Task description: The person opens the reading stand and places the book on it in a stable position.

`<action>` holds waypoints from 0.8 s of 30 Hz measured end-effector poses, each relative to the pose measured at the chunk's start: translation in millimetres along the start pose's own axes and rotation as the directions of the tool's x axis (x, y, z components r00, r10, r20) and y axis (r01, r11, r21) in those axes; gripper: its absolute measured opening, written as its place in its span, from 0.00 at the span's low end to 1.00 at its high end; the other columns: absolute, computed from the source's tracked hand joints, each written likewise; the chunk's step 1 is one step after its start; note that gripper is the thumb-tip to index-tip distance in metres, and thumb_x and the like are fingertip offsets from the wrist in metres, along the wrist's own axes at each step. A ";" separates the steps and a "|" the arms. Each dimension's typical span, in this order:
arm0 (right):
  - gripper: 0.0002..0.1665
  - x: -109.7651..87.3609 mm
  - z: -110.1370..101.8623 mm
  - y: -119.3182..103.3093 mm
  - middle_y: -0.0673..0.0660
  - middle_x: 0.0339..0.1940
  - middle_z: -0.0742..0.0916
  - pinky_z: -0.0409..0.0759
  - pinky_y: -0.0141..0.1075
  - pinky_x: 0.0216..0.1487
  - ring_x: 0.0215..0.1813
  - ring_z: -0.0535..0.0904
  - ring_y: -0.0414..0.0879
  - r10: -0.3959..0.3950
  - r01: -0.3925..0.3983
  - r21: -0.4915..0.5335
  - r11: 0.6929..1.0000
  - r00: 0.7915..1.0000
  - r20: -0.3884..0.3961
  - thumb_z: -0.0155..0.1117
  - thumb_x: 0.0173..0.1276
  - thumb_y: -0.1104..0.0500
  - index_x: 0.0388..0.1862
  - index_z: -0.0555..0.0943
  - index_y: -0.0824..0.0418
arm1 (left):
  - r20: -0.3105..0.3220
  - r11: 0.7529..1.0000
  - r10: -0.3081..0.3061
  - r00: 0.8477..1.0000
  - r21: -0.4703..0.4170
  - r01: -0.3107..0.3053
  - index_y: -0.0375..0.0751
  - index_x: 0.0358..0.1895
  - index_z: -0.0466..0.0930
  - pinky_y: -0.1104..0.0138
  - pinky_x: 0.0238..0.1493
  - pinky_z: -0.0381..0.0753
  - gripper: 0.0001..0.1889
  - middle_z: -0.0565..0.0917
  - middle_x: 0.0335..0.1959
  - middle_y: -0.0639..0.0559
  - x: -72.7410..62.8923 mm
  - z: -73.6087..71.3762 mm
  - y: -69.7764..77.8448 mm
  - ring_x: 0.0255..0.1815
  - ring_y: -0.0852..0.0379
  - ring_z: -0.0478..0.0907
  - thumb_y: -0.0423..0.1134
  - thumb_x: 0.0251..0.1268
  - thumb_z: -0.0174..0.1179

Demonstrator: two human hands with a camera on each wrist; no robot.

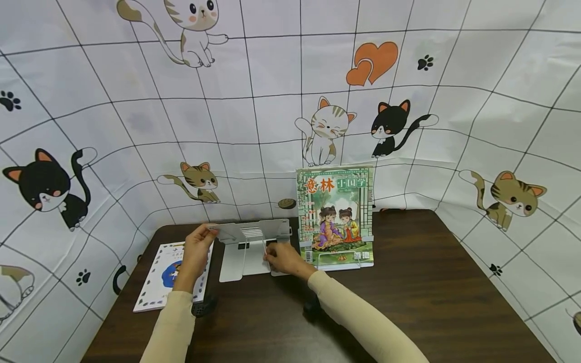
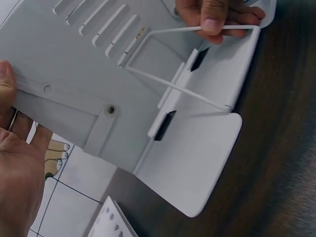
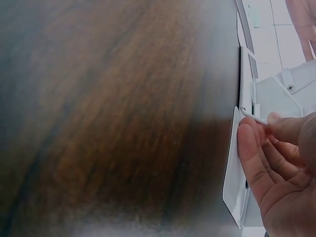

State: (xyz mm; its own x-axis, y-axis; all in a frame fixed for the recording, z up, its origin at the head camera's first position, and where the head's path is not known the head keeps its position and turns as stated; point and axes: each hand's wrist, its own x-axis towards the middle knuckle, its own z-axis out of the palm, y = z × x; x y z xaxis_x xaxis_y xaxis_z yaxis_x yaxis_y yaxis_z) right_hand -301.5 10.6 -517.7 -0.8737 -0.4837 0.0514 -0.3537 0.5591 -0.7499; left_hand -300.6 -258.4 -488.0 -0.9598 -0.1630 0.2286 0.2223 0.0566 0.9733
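Observation:
A white metal book stand (image 1: 233, 233) is at the back of the table, its slotted plate tilted up over a flat base (image 2: 192, 158). My left hand (image 1: 196, 252) grips the plate's left edge between thumb and fingers. Lower down, my right hand (image 1: 285, 258) pinches the bent wire support (image 2: 182, 90) between thumb and fingers, near the base. One end of that wire lies at the row of slots (image 2: 111, 30) in the plate; whether it is seated in one cannot be told. In the right wrist view the right hand (image 3: 284, 173) partly hides the stand.
Right of the stand, a green illustrated magazine (image 1: 336, 214) stands upright on a similar white holder. A white booklet with a blue picture (image 1: 169, 273) lies at the left edge of the dark wooden table (image 1: 408, 282). A cat-patterned sheet (image 1: 272, 116) hangs behind.

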 end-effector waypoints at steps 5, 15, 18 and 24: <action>0.10 -0.2 -0.5 1.5 0.59 0.42 0.93 0.84 0.30 0.29 0.28 0.84 0.37 0.017 -0.017 0.027 0.999 1.000 0.005 0.63 0.82 0.61 0.51 0.86 0.66 | -0.009 1.000 0.022 1.000 -0.023 -0.022 0.27 0.49 0.83 0.71 0.54 0.77 0.07 0.88 0.34 0.68 -1.9 1.3 -4.4 0.44 0.66 0.80 0.30 0.80 0.60; 0.08 -10.2 -19.3 -12.9 0.59 0.36 0.92 0.80 0.28 0.26 0.27 0.86 0.40 -0.054 0.056 0.012 0.998 0.989 -0.141 0.62 0.81 0.61 0.47 0.86 0.65 | -0.017 0.999 0.041 0.999 0.007 -0.041 0.27 0.54 0.82 0.75 0.51 0.75 0.12 0.88 0.38 0.68 -6.7 1.8 -4.0 0.48 0.67 0.82 0.35 0.79 0.62; 0.08 -17.8 -33.6 -25.5 0.61 0.35 0.91 0.80 0.29 0.28 0.29 0.87 0.42 -0.116 0.129 0.031 0.991 0.955 -0.272 0.62 0.81 0.62 0.46 0.86 0.65 | -0.007 0.999 0.043 0.999 -0.008 -0.043 0.25 0.60 0.79 0.77 0.51 0.79 0.15 0.88 0.43 0.68 -9.5 -0.9 -3.4 0.51 0.66 0.83 0.32 0.77 0.64; 0.05 -38.3 -59.8 -50.0 0.58 0.32 0.90 0.81 0.30 0.31 0.29 0.83 0.42 -0.237 0.266 -0.021 0.964 0.818 -0.524 0.66 0.79 0.63 0.45 0.85 0.65 | -0.035 0.997 0.049 0.998 -0.062 -0.051 0.25 0.56 0.80 0.75 0.52 0.83 0.13 0.88 0.43 0.66 -10.6 -3.3 -3.9 0.50 0.65 0.84 0.25 0.72 0.66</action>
State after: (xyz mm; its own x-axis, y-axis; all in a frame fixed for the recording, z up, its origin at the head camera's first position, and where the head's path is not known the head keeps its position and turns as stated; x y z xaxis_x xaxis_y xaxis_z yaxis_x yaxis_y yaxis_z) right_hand -270.4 41.4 -442.7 -0.8058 -0.1754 0.5656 -0.5803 0.4238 -0.6954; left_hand -290.7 -260.1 -494.1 -0.9411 -0.1947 0.2765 0.2811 0.0036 0.9597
